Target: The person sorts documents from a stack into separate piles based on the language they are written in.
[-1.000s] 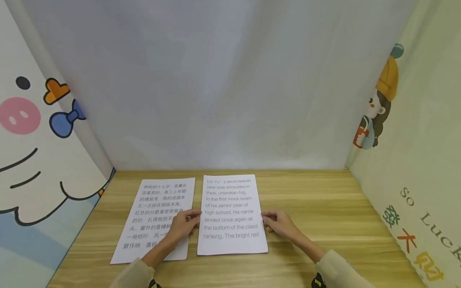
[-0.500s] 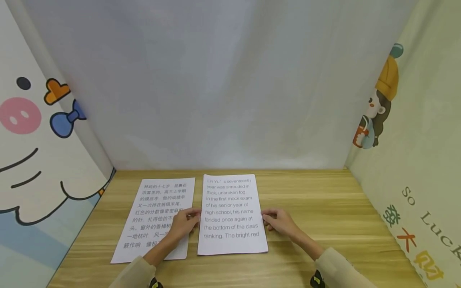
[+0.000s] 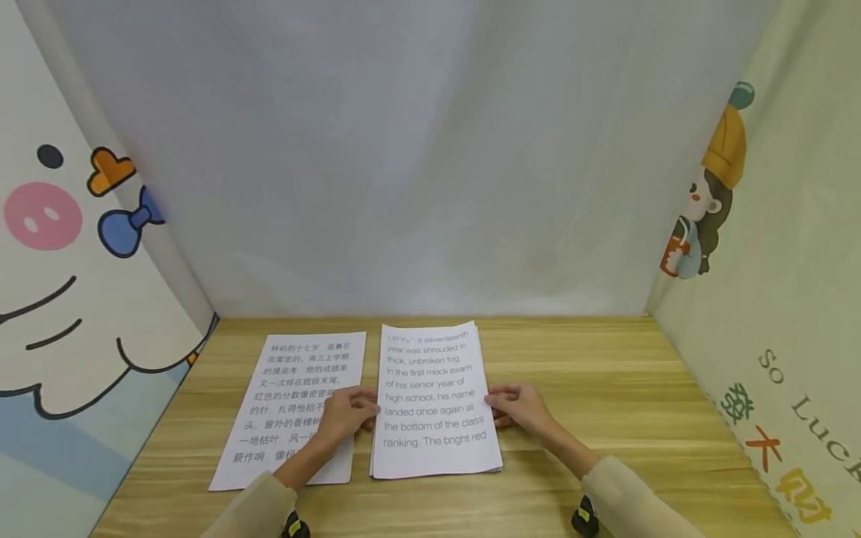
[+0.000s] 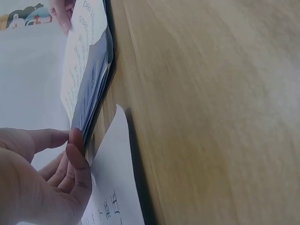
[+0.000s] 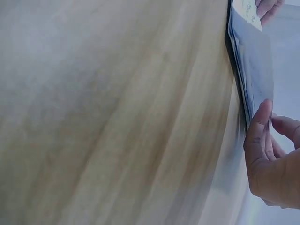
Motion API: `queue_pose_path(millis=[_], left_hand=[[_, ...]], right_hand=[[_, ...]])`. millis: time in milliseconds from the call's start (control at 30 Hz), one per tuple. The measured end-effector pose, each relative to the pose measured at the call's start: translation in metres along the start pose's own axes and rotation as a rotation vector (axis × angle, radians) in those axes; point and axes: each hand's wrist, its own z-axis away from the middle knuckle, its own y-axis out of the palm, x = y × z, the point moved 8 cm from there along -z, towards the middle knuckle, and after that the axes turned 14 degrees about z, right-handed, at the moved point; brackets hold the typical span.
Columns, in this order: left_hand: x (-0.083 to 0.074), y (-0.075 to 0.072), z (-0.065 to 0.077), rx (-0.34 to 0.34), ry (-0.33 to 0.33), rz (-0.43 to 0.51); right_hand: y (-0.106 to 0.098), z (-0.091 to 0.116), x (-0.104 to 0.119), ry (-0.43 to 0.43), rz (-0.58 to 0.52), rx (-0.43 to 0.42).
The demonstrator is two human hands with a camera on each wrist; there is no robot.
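Observation:
A stack of printed paper sheets [image 3: 433, 456] lies in the middle of the wooden table, English text on its top sheet [image 3: 430, 359]. The top sheet sits slightly askew over those beneath, whose edges show at the lower left and right. My left hand [image 3: 343, 418] pinches the top sheet's left edge between thumb and fingers; the left wrist view shows the side of the sheet [image 4: 86, 89] bowed up. Opposite, my right hand [image 3: 525, 409] pinches the right edge, where the right wrist view shows the paper [image 5: 255, 61] raised too. How many sheets the fingers hold is unclear.
To the left lies a sheet with Chinese text [image 3: 296, 388], partly covered by my left hand and forearm. A pale curtain [image 3: 430, 187] closes off the table's back. Printed cartoon panels stand on the left [image 3: 74, 299] and right [image 3: 760, 299].
Both hands have shifted very slightly, and the top sheet has lifted and turned a little, so lower sheets show at its edges. The view has swung slightly.

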Motion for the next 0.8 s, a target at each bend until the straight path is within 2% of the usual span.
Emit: queue_pose_path(millis=[167, 367, 600, 800], left_hand=[[0.003, 0.003, 0.000, 0.004, -0.003, -0.011], [-0.001, 0.007, 0.001, 0.014, 0.010, 0.054], [-0.005, 0.008, 0.004, 0.011, 0.019, 0.101], [-0.009, 0.007, 0.002, 0.002, 0.022, 0.153]], right_hand=[[0.001, -0.003, -0.003, 0.003, 0.009, 0.000], [-0.001, -0.002, 0.000, -0.012, 0.020, 0.012], [-0.004, 0.003, 0.003, -0.029, -0.020, 0.030], [-0.011, 0.003, 0.006, -0.016, -0.017, 0.029]])
